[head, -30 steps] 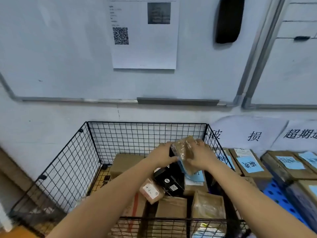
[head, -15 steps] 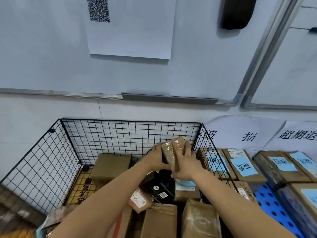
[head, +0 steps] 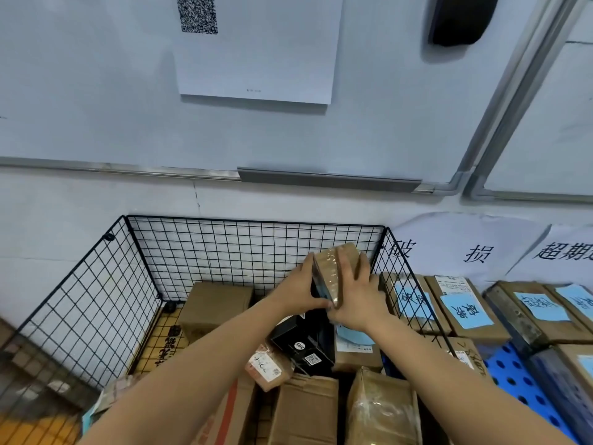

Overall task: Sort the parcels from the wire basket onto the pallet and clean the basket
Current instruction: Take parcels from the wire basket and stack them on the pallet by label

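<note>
A small brown parcel (head: pixel 333 271) wrapped in clear tape is held upright between both hands above the black wire basket (head: pixel 134 284). My left hand (head: pixel 301 292) presses its left face and my right hand (head: pixel 356 297) grips its right face. Below them the basket holds several parcels: a brown box (head: pixel 215 305) at the back, a black box (head: pixel 301 342), a small taped packet (head: pixel 268 367) and cardboard boxes (head: pixel 382 409) at the front. To the right, the blue pallet (head: pixel 513 377) carries boxes with blue paper labels (head: pixel 465 311).
The basket stands against a white wall with a whiteboard rail (head: pixel 327 179) and a printed sheet (head: pixel 256 49). Paper signs (head: pixel 471 248) with characters hang behind the pallet. A black object (head: pixel 462 17) hangs at the top right.
Both hands have turned the small parcel from tilted to upright and kept it above the basket's right side. The view has shifted left and closer.
</note>
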